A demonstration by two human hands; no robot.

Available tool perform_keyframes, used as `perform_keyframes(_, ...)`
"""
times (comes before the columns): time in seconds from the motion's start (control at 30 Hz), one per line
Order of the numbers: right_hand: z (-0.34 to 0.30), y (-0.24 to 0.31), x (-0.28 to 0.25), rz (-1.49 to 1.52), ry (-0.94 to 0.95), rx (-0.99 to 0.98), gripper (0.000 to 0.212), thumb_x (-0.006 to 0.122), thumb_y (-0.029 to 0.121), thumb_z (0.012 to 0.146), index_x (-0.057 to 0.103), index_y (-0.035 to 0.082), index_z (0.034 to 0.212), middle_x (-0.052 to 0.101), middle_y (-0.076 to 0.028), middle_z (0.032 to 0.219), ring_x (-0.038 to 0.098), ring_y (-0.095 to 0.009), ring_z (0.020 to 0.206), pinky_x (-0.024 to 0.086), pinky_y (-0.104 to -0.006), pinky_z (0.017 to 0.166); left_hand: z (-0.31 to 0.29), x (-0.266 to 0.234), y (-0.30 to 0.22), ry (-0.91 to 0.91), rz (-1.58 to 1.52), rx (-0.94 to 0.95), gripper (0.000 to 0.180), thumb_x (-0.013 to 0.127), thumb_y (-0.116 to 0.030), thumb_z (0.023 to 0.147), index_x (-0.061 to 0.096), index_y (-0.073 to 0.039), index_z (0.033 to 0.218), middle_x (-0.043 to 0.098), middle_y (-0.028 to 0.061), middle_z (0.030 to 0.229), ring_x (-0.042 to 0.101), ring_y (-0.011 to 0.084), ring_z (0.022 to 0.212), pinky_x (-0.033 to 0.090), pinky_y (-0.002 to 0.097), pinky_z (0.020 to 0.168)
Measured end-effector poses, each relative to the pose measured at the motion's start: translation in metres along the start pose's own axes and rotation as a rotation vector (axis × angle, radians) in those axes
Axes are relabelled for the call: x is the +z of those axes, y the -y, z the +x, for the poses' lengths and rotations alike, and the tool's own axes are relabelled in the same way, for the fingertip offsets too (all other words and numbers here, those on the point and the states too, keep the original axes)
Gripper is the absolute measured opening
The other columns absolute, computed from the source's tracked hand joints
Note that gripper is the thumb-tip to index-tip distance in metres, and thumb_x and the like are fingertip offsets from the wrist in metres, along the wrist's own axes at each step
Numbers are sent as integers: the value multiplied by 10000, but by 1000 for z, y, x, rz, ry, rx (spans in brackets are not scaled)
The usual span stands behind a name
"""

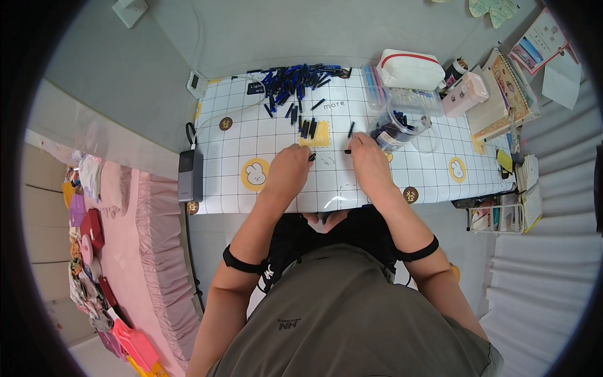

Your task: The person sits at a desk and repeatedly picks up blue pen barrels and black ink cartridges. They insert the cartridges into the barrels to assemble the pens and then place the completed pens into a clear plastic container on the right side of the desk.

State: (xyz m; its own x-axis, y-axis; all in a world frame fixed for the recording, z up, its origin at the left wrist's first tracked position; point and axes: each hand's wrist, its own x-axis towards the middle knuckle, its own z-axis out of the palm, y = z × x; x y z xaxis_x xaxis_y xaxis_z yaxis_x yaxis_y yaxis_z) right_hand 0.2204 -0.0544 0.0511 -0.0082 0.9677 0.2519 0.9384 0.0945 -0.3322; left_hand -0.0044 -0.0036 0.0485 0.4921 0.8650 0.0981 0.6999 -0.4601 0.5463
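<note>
My left hand (290,164) rests on the white checked table cover (276,135), fingers curled around a small dark pen piece (311,157) that sticks out at the fingertips. My right hand (366,152) lies beside it, pinching another small dark piece (347,151). A loose dark pen part (351,129) lies just beyond the right hand. A heap of blue and black pen parts (295,78) is spread along the far edge. A clear plastic tub (402,122) tipped on its side, holding more dark parts, sits right of my right hand.
A white pouch with red trim (410,69) and a pink box (463,95) stand at the back right. Books and papers (512,88) crowd the right end. A grey power bank (190,174) with a cable hangs at the table's left edge. A pink bed (132,239) lies to the left.
</note>
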Motion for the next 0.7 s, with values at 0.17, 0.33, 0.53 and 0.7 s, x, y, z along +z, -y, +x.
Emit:
perform_keyframes(0.17,-2,-7,21,16,-73,-91,184,656,-40,899,738,-28,1063,726,-177,1173,698,-381,1175,591,-450,1013,-5,0,-4,-45,-22,29,86,783,-36,937,731,17,982,724,199,1003,717,414,974,589,509,839)
perform_keyframes(0.33,6,8,14,7,-22,-118,175,683,-11,885,771,14,1035,729,-134,1151,665,-340,1134,572,-412,991,-7,5,-1,-39,92,102,71,777,5,892,753,4,958,725,177,1014,722,378,994,610,475,861)
perform_keyframes(0.53,13,11,26,62,1,-109,202,768,-25,869,785,29,1062,729,-113,1096,653,-354,1103,564,-448,972,-4,9,-8,-11,293,76,81,785,-35,911,776,-17,989,722,164,994,709,382,1004,587,499,847)
perform_keyframes(0.7,10,10,23,312,-20,-54,223,780,-5,918,763,26,1138,743,-137,1082,673,-360,1067,571,-438,936,-6,15,4,-169,72,119,133,748,64,883,749,4,1002,737,159,1020,737,328,976,619,436,850)
